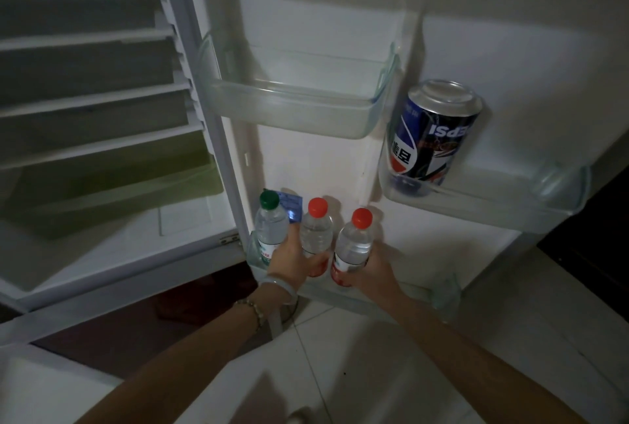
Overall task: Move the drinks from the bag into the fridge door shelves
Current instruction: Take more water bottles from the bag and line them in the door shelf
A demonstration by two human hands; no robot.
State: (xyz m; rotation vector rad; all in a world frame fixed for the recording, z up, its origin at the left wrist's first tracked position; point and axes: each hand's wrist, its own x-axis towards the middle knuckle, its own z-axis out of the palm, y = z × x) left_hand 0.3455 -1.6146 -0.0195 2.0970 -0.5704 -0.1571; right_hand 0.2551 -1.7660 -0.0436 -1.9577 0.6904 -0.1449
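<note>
Left hand (295,255) grips the middle red-cap bottle (316,231) in the bottom door shelf (401,301). Right hand (369,268) grips the right red-cap bottle (354,243).

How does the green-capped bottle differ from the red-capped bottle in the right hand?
The green-capped bottle stands at the left end of the bottom door shelf; the red-capped bottle is furthest right of the three. The left hand touches the first and the right hand grips the second. Their labels differ: green-and-white against red. Both are small, clear, upright water bottles.
</note>
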